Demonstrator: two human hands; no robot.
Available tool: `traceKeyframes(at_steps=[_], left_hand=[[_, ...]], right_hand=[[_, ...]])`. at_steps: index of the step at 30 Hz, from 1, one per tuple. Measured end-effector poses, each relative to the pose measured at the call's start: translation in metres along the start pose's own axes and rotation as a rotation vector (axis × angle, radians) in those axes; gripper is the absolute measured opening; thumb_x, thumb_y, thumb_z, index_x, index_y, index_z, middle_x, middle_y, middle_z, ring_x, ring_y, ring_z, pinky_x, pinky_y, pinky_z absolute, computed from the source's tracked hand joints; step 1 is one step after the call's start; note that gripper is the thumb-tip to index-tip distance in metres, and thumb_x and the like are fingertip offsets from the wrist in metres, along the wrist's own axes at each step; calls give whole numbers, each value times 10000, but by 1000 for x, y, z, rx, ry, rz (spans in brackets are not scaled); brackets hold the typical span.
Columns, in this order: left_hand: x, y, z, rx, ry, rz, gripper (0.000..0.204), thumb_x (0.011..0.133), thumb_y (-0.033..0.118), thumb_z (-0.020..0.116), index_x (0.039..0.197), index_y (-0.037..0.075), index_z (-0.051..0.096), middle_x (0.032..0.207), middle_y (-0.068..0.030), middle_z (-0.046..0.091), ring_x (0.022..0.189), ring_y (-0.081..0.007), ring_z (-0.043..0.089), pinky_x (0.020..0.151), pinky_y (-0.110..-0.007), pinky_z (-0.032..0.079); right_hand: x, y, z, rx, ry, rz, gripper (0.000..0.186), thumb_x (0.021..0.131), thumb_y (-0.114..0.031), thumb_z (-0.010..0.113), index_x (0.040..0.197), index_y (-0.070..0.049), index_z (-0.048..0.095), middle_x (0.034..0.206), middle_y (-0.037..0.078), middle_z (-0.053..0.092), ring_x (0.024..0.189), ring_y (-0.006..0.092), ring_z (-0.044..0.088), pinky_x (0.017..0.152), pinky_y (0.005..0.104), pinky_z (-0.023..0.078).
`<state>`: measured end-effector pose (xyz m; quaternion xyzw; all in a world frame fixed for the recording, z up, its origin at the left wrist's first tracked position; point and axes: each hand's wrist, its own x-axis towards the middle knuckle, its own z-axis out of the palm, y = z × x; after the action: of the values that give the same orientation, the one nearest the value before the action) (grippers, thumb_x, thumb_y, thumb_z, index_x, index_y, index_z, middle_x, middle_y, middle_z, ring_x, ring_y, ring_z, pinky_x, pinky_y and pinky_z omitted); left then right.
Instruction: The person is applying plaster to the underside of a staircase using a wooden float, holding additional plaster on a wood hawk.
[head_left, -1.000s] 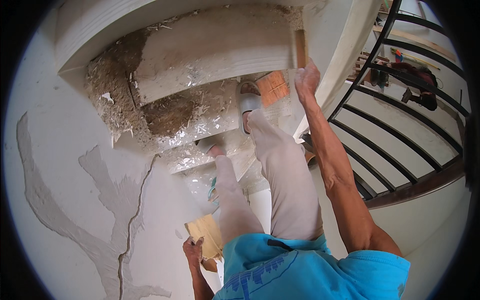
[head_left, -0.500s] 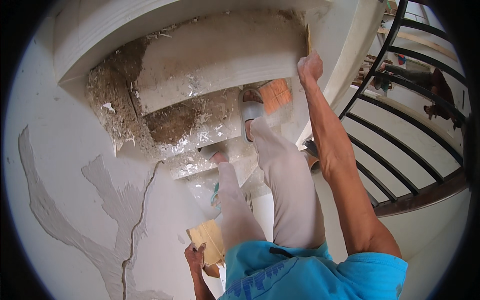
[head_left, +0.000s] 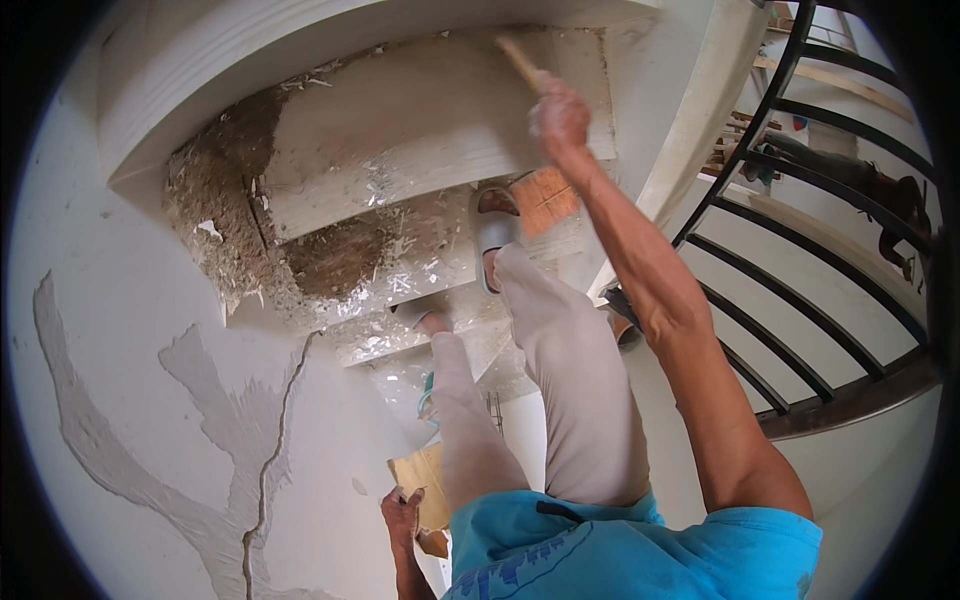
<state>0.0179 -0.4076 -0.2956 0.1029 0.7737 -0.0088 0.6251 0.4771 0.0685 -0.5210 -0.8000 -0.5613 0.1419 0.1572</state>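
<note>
My right hand (head_left: 558, 115) is raised against the pale riser (head_left: 400, 130) of the upper stair step, shut on a tool with a wooden handle (head_left: 520, 62) that pokes up above my fist. The tool's working end is hidden behind the hand. Low down by my hip, my left hand (head_left: 403, 515) grips the edge of a flat wooden board (head_left: 418, 475). My right foot in a grey sandal (head_left: 492, 230) stands on the step below the riser, with my left foot (head_left: 425, 320) one step lower.
The step's left end is broken open, showing rough brown rubble (head_left: 215, 215) and white flakes. An orange brick-like block (head_left: 545, 197) lies beside the sandal. A black curved railing (head_left: 800, 300) runs along the right. The wall (head_left: 130, 400) on the left has cracked grey patches.
My right hand has swung left along the riser, away from the right corner, and the tool's wooden handle now shows above it. The left hand and board have stayed put.
</note>
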Motion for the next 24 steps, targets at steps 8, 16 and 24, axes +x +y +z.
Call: traceKeyframes(at_steps=[8,16,24], left_hand=[[7,-8,-9,-61,72,40,129,804,49,694,909,-23,671,778,-19,653,642,-101,557,614,-266,460],[5,-28,-13,20,110,1,116,790,60,713,868,-13,670,730,-4,621,612,-92,516,582,-268,436],[-4,-15,-7,-1,121,-15,147,789,83,714,885,-23,679,741,-16,642,627,-97,539,595,-270,446]], right_hand=[[-35,-82,-45,109,-253,-160,462,752,-47,573,1211,-77,611,1038,190,678,939,350,657,850,432,523],[3,32,-70,-333,97,-82,311,772,-70,578,1078,-67,635,865,196,671,814,392,651,730,469,530],[14,-20,-18,-84,30,85,170,826,-79,492,934,-53,620,917,186,660,864,389,639,770,463,510]])
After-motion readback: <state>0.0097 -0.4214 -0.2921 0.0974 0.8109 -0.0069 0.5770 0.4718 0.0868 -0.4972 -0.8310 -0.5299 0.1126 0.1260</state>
